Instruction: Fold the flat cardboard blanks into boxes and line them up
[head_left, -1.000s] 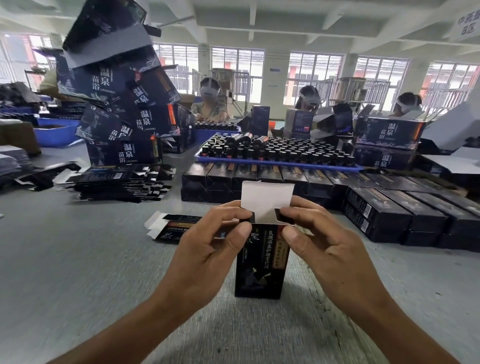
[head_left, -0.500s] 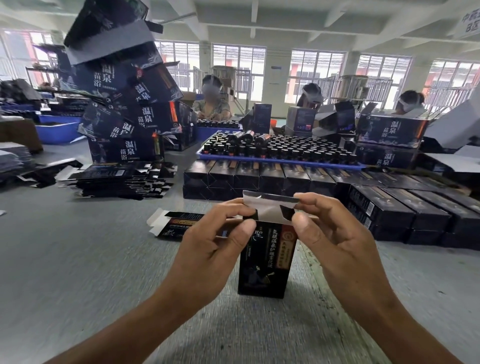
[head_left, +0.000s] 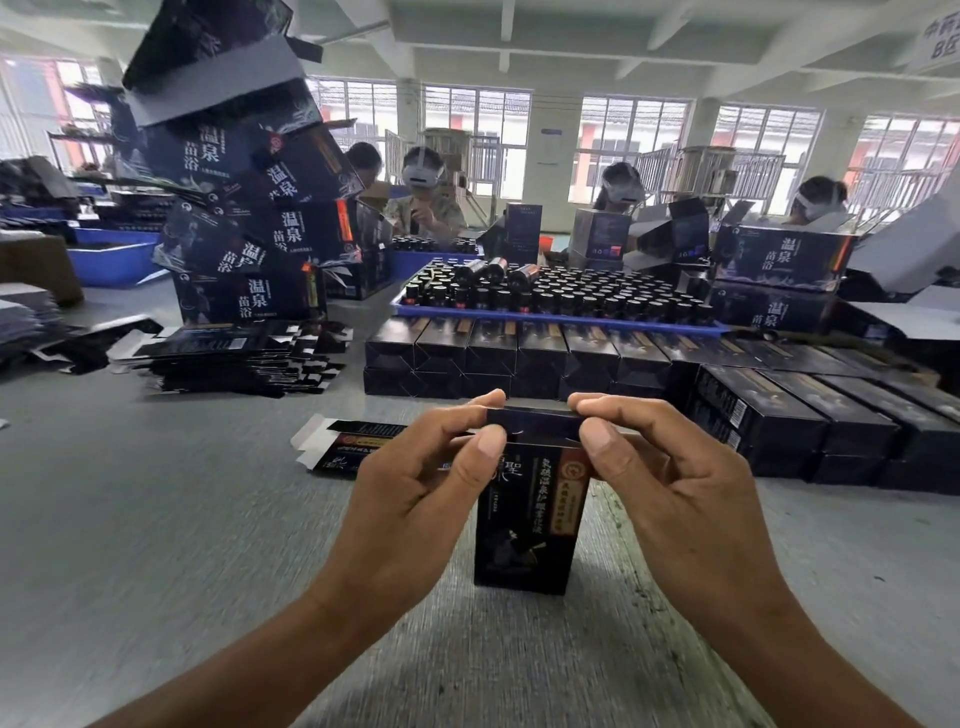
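Box (head_left: 524, 525) stands upright on grey table (head_left: 156, 545), centre front. Left hand (head_left: 415, 483) & right hand (head_left: 670, 478) both pinch its top flap (head_left: 535, 423), thumb + forefinger at each end; flap folded down nearly flat over the opening. Flat blank (head_left: 337, 441) lies just behind left hand. Finished boxes (head_left: 519, 353) in rows further back, w/ blank stack (head_left: 234, 353) to the left.

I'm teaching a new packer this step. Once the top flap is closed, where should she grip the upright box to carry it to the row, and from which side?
Probably by its two narrow side walls at mid-height, coming down from above. The upright box stands tall and slim on the table, both hands already flank its top flap, and the sides are bare.
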